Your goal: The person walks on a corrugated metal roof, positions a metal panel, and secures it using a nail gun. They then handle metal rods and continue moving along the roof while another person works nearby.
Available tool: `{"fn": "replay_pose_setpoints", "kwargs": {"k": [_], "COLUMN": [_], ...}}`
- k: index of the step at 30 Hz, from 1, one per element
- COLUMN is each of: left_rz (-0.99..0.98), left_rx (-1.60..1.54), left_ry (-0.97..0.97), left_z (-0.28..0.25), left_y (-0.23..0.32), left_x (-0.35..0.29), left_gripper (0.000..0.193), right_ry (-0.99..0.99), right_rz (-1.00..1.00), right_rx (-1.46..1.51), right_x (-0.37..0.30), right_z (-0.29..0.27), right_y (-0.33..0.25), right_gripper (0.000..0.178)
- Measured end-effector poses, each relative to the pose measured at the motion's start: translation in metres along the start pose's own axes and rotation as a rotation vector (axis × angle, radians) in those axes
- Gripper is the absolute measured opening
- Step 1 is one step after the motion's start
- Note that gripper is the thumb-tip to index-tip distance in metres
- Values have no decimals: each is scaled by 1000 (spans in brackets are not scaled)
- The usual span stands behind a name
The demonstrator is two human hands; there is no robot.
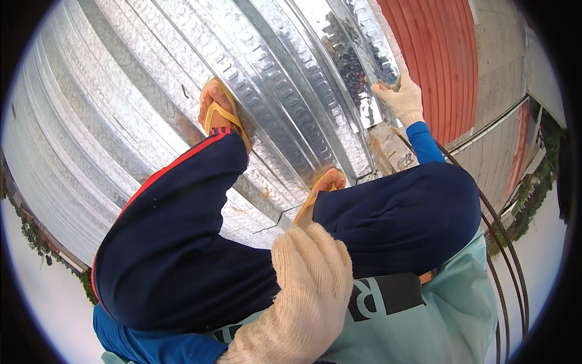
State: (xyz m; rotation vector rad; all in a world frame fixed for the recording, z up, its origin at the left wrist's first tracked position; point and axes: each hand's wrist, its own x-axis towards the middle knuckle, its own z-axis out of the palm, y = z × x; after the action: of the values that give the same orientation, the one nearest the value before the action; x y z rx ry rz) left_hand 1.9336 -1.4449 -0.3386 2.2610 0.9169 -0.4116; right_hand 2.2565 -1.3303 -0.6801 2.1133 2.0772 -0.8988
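Observation:
My left hand [303, 291], in a cream knitted glove, is raised in front of my body between my knees. Its fingers are curled closed, and whatever they may hold is hidden. My right hand [400, 100], gloved the same way, reaches out to the far right. Thumb on top, it grips the edge of a shiny metal flashing strip [351, 57] along the border of the roof. Ribbed silvery roofing sheets [151, 73] spread out under my feet. Beside the strip's near end lies a rough, brownish patch [394, 151].
My feet, in yellow flip-flops [229, 112], stand on the ribbed metal. A red corrugated roof [439, 54] lies beyond the right edge, with grey roofing [500, 79] past it. Dark twisted ropes [506, 236] run down the right side, near my knee. Small brown scraps [267, 193] lie between my feet.

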Motion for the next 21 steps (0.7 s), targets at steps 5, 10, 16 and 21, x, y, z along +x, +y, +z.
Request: {"fn": "replay_pose_setpoints", "kwargs": {"k": [5, 10, 16, 21], "left_rz": [-96, -200, -180, -206], "left_rx": [55, 127, 551, 402], "left_ry": [-132, 171, -33, 243], "left_z": [-7, 16, -30, -25], "left_y": [-1, 11, 7, 2], "left_x": [1, -6, -23, -34], "left_gripper": [32, 24, 33, 31], "right_ry": [1, -6, 62, 26], "right_rz": [15, 4, 4, 181], "right_rx": [33, 17, 19, -112], "right_x": [-8, 5, -7, -33], "right_z": [5, 5, 1, -9], "right_y": [17, 8, -1, -28], "right_gripper": [66, 72, 61, 55]}}
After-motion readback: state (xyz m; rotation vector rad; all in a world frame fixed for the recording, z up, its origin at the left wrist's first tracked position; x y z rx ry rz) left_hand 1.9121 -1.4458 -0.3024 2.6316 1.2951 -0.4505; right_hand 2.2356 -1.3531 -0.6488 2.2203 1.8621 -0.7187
